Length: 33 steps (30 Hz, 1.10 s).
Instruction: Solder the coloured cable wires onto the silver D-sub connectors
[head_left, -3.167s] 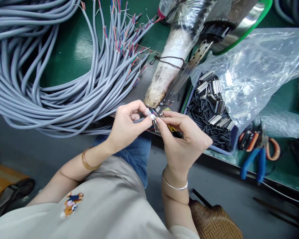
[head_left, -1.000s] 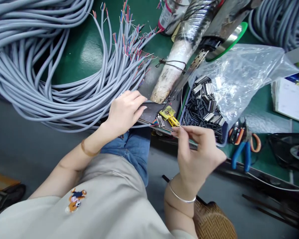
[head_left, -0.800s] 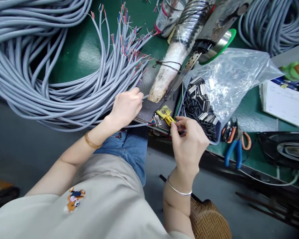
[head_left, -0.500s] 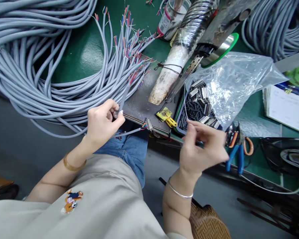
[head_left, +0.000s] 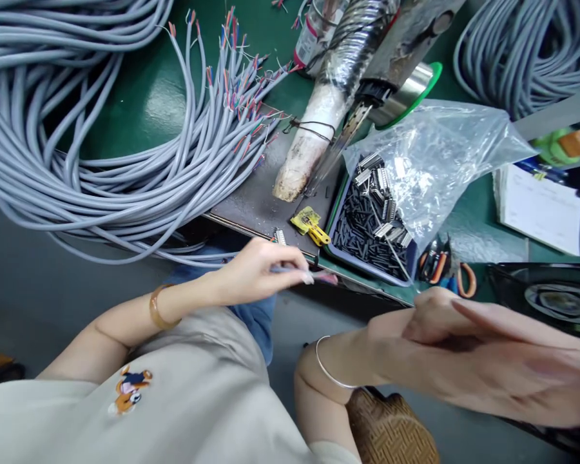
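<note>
My left hand (head_left: 265, 270) is closed in a pinch on a grey cable; its stripped end with reddish wires (head_left: 326, 278) sticks out to the right past the fingertips, in front of the bench edge. Just behind that hand, a metal connector (head_left: 280, 237) with coloured wires sits at the edge, partly hidden. My right hand (head_left: 488, 361) is large and blurred at the lower right, in front of the bench and close to the pliers (head_left: 449, 281), whose blue handles it mostly covers. Its fingers are smeared by motion, so what they hold, if anything, does not show.
A bundle of grey cables (head_left: 140, 174) with stripped ends covers the left. A tray (head_left: 336, 248) holds black sleeves and metal connectors, with a plastic bag (head_left: 444, 154) over it. A yellow cutter (head_left: 314, 231), a soldering iron (head_left: 350, 125) and a wrapped duct (head_left: 314, 129) are nearby.
My left hand has moved right with the cable, whose end has swung from pointing up to pointing right. My right hand has left the tray's front and moved right and nearer the camera.
</note>
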### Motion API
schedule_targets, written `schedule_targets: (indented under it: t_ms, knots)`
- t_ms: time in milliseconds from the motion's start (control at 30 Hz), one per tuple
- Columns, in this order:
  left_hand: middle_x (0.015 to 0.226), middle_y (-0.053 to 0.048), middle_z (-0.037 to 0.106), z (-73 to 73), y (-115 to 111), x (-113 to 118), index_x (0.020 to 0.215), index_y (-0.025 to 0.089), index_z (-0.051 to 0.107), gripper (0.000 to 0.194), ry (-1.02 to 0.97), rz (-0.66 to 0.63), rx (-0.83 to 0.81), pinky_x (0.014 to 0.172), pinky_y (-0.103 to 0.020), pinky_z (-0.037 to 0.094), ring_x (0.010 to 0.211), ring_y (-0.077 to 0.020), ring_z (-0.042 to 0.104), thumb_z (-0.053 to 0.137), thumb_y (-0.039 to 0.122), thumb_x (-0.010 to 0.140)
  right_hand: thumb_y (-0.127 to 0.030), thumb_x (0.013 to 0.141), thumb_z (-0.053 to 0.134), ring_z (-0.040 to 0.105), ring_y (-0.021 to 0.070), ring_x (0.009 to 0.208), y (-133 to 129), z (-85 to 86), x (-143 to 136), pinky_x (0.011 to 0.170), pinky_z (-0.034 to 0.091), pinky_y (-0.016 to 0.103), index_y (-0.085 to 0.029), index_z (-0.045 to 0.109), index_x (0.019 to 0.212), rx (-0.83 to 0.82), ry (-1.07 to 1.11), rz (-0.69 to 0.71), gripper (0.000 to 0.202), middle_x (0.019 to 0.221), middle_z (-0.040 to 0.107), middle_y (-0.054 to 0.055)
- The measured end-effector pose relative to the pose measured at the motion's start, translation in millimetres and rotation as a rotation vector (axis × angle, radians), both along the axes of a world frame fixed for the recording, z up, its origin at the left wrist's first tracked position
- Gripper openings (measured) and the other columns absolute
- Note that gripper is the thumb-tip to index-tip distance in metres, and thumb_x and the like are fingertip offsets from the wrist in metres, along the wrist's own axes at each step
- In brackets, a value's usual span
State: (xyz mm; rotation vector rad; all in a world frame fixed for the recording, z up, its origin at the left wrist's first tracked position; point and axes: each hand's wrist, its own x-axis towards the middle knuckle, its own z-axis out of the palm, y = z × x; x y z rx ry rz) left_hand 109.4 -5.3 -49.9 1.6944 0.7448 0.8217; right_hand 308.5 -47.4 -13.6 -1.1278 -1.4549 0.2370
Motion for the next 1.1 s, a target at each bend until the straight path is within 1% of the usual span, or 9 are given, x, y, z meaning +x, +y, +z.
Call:
schedule_targets:
  t_ms: [33,67,133,200,400,567,800,900,1100]
  knots:
    - [0.074,-0.003,0.073,-6.8,-0.5,-2.5,0.084,0.014,0.074,0.017,0.011,0.155,0.025,0.062,-0.021,0.043,0.063,-0.0096,0.058,0.065,0.025,0.093,-0.050,0.100,0.057,0.022,0.0064,0.035,2.7,-1.0,-9.6,0.040,0.013,0.030,-0.027,0.076,0.085,0.306,0.051,-0.211,0.034,0.047,0.033,-0.005]
    - [0.073,-0.002,0.073,-13.2,-1.3,-6.9,0.085,0.014,0.074,0.017,0.019,0.269,0.050,0.061,-0.021,0.043,0.061,-0.0090,0.056,0.065,0.025,0.093,-0.042,0.097,0.064,0.026,0.0072,0.036,4.5,-3.3,-18.2,0.040,0.014,0.029,-0.025,0.080,0.089,0.375,0.056,-0.265,0.024,0.046,0.036,-0.005]
    - [0.069,-0.001,0.070,-23.4,-3.1,-18.3,0.085,0.014,0.073,0.017,0.004,0.428,0.041,0.057,-0.020,0.042,0.056,-0.0079,0.054,0.066,0.027,0.092,-0.036,0.096,0.066,0.028,0.0069,0.036,5.1,-9.8,-30.0,0.039,0.016,0.028,-0.022,0.082,0.088,0.381,0.040,-0.296,0.022,0.047,0.040,-0.005]
    - [0.064,0.000,0.066,-28.6,-4.4,-28.3,0.085,0.013,0.071,0.019,-0.053,0.475,-0.078,0.054,-0.019,0.042,0.053,-0.0076,0.054,0.068,0.031,0.091,-0.033,0.097,0.065,0.037,0.0082,0.039,2.6,-16.2,-34.5,0.040,0.023,0.027,-0.023,0.082,0.091,0.218,0.009,-0.260,0.021,0.050,0.048,-0.004]
    - [0.061,0.001,0.063,-18.9,-0.9,-28.7,0.089,0.013,0.066,0.034,-0.276,0.323,-0.419,0.050,-0.019,0.046,0.051,-0.0075,0.055,0.078,0.045,0.084,-0.025,0.093,0.069,0.046,0.0069,0.051,7.1,-31.8,-44.0,0.050,0.039,0.025,-0.023,0.079,0.094,-0.362,-0.086,-0.049,0.010,0.079,0.070,0.000]
    - [0.065,0.002,0.064,-12.8,5.0,-17.5,0.087,0.014,0.066,0.036,-0.400,0.248,-0.477,0.052,-0.017,0.047,0.054,-0.0064,0.057,0.084,0.044,0.078,-0.024,0.092,0.069,0.052,0.0087,0.057,18.8,-41.9,-56.3,0.050,0.039,0.024,-0.022,0.077,0.090,-0.452,0.044,0.108,0.009,0.086,0.073,0.002]
    - [0.062,0.001,0.065,-17.8,6.6,-12.9,0.089,0.014,0.066,0.043,-0.328,0.194,-0.495,0.039,-0.017,0.034,0.042,-0.0034,0.043,0.079,0.054,0.082,-0.031,0.093,0.068,0.064,0.0152,0.073,16.4,-47.8,-53.2,0.061,0.051,0.028,-0.021,0.077,0.090,-0.443,0.058,0.064,0.013,0.081,0.070,0.003]
    - [0.065,-0.001,0.068,-20.6,6.2,-15.9,0.090,0.013,0.068,0.038,-0.252,0.173,-0.391,0.046,-0.019,0.043,0.047,-0.0068,0.052,0.072,0.051,0.089,-0.028,0.094,0.068,0.064,0.0139,0.070,16.0,-46.5,-50.1,0.059,0.050,0.027,-0.022,0.076,0.090,-0.394,-0.054,0.054,0.011,0.080,0.071,0.002]
    - [0.095,-0.009,0.080,-30.3,6.5,-23.1,0.093,0.015,0.075,0.014,0.057,0.189,0.170,0.083,-0.026,0.055,0.085,-0.0162,0.072,0.063,0.022,0.095,-0.016,0.095,0.062,0.069,0.0109,0.074,12.0,-38.0,-51.7,0.067,0.052,0.023,-0.023,0.074,0.098,-0.255,-0.527,0.012,0.014,0.086,0.076,0.001]
